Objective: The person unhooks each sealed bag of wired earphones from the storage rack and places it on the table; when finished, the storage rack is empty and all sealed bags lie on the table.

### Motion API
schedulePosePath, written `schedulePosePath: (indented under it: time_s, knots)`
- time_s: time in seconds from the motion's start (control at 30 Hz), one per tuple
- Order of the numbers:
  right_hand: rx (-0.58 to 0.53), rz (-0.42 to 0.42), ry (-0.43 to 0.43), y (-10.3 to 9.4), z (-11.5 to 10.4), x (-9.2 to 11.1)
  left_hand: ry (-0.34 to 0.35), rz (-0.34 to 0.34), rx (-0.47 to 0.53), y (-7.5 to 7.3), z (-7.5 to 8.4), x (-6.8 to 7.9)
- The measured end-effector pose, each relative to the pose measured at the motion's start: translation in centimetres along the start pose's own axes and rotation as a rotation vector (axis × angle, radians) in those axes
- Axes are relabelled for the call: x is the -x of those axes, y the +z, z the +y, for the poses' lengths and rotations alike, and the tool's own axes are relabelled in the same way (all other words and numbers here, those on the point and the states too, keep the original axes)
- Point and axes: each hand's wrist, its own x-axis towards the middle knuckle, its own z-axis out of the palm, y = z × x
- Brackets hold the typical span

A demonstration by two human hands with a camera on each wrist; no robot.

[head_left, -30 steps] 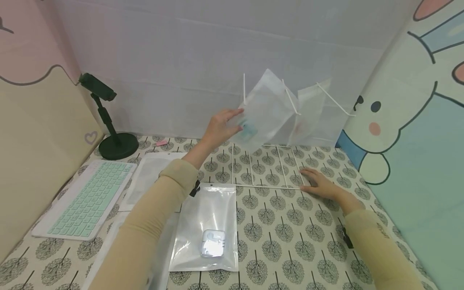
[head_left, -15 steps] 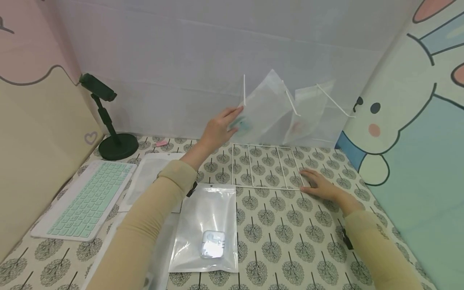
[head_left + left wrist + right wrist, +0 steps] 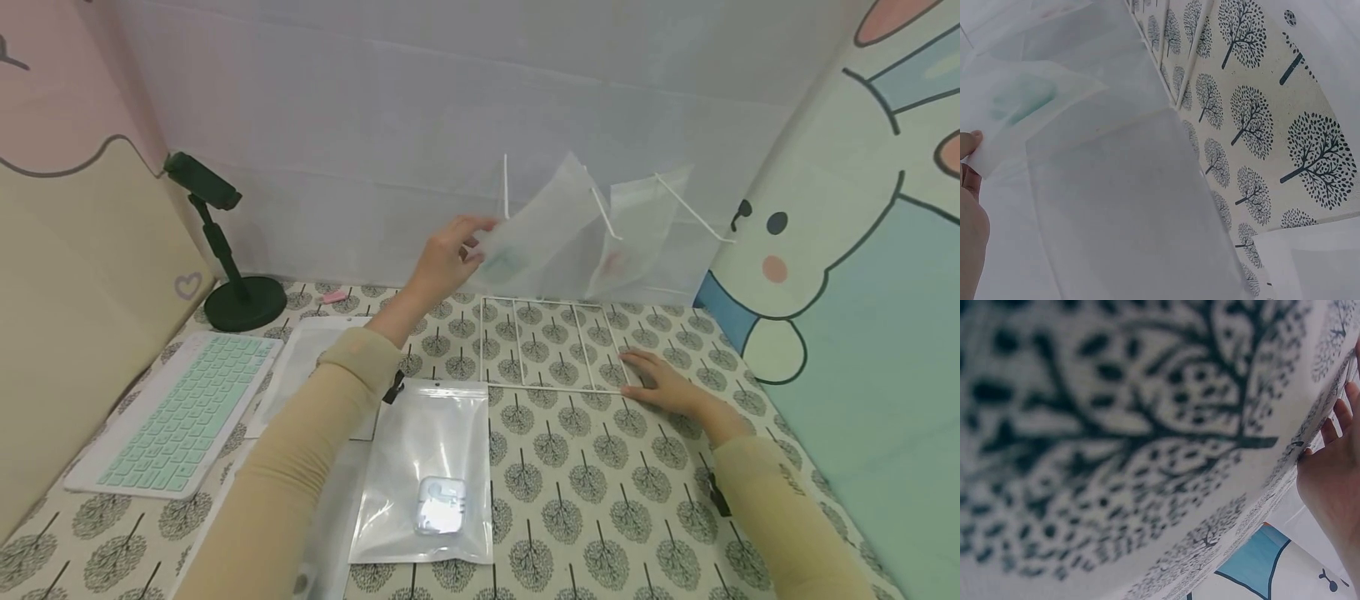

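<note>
A white wire rack [image 3: 558, 389] stands at the back of the table, its base flat and its thin prongs sticking out above. From the middle prong hangs a translucent plastic bag [image 3: 551, 218] with a blurred green thing in its lower part. My left hand [image 3: 446, 262] pinches this bag's left lower edge, pulling it askew; the left wrist view shows finger and thumb at the bag's corner [image 3: 1022, 103]. Another translucent bag [image 3: 647, 221], with something reddish inside, hangs from the right prong. My right hand [image 3: 660, 383] rests on the table, fingertips at the base's right side.
In front lies a clear zip bag [image 3: 390, 492] holding a cased pair of earphones [image 3: 441, 506]. White bags [image 3: 300, 358] lie under my left arm. A mint keyboard [image 3: 187, 408], a dark stand [image 3: 243, 304] and a small pink item [image 3: 332, 297] are at left.
My left hand has drawn back slightly left, and the bag it pinches has turned and narrowed in view. The right bag swung a little. My right hand has stayed put.
</note>
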Motion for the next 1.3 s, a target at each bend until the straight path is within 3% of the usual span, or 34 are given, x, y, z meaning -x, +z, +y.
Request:
schedulePosePath:
  time_s: [0.3, 0.5, 0.73, 0.93, 1.1, 1.3]
  knots:
    - [0.008, 0.001, -0.004, 0.0, 0.1, -0.1, -0.057, -0.018, 0.058, -0.6, -0.2, 0.3]
    - [-0.014, -0.005, -0.014, -0.1, -0.1, 0.0, -0.095, 0.037, 0.062, -1.1, -0.6, 0.6]
    - [-0.016, -0.004, -0.018, -0.3, -0.3, 0.0, -0.086, 0.108, 0.024, -1.8, -0.6, 0.9]
    - [-0.022, -0.007, -0.021, -0.3, -0.2, 0.0, -0.104, 0.139, 0.079, -2.1, 0.0, 0.7]
    - [-0.033, -0.011, -0.014, -0.3, -0.4, 0.1, -0.167, 0.158, 0.136, -2.6, 0.4, 0.7]
    - [-0.035, -0.008, -0.014, -0.3, -0.4, 0.1, -0.156, 0.184, 0.155, -2.7, 0.5, 0.8]
